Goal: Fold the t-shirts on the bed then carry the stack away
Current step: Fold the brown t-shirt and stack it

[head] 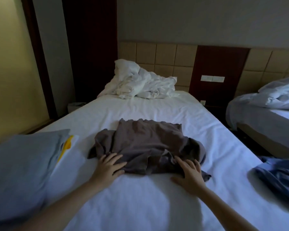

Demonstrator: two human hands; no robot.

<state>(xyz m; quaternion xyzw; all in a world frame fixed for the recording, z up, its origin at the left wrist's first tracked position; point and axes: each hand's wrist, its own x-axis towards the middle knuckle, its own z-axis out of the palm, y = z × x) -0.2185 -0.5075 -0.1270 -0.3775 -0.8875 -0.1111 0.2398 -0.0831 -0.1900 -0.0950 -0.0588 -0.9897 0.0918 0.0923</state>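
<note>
the bed (pixel 157 107) carries four garments in all. one brown-grey t-shirt (pixel 148 144) lies spread near the middle of the sheet, closer to the foot edge, its far hem straight and its near part bunched and wrinkled. the person's left hand (pixel 109 166) rests on the shirt's near-left corner, fingers straight and spread over the fabric, thumb on the sheet, gripping nothing. the right hand (pixel 189 174) lies flat on the near-right corner in the same way, fingers apart and straight, nothing pinched.

along the bed's left edge sits a folded pile of two pieces: a pale grey-blue top (pixel 23 164) on the outer side, and touching it toward the middle a white top with a yellow print (pixel 70 157). which of the two lies over the other cannot be told. at the right edge, well apart from the brown-grey shirt, one blue garment (pixel 279 179) lies crumpled and partly hangs over the side.

at the head edge one white duvet (pixel 140 84) is heaped against the tan padded headboard (pixel 165 54). a second bed (pixel 240 110) stands to the right with one rumpled duvet (pixel 280 95) of its own. on the floor off the far-left side is one small pale bin (pixel 75 105); its contents are too dark to make out.
</note>
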